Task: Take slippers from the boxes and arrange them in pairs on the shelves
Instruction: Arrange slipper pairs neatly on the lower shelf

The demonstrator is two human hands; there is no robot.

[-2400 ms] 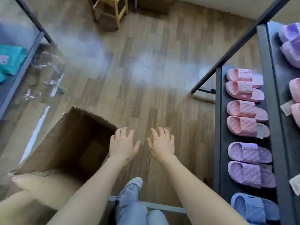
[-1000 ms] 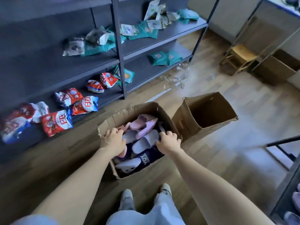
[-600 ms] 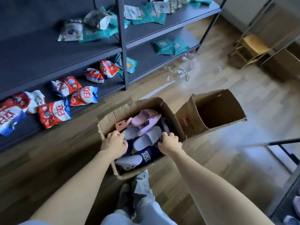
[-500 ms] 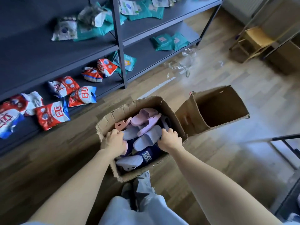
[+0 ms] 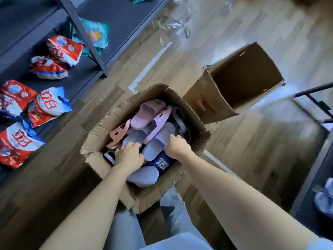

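Note:
An open cardboard box (image 5: 100, 130) on the floor holds a heap of loose slippers: pink ones (image 5: 146, 114), a peach one (image 5: 119, 134), lavender ones and a navy one with white lettering (image 5: 160, 163). Both my hands are inside the box. My right hand (image 5: 177, 146) grips the edge of a lavender slipper (image 5: 156, 143) in the middle of the heap. My left hand (image 5: 128, 156) has its fingers curled into the pile at another lavender slipper (image 5: 134, 137); what lies under its palm is hidden. A pale slipper (image 5: 144, 175) lies sole up below my left wrist.
An empty cardboard box (image 5: 212, 98) stands just right of the full one. The dark shelf (image 5: 84, 74) on the left holds red and white packets (image 5: 48, 105). Plastic wrappers (image 5: 173, 24) lie on the wooden floor. At the right edge, a shelf carries blue slippers (image 5: 324, 201).
My hands have left the box's rims and gone in among the slippers. The view has dropped closer to the box.

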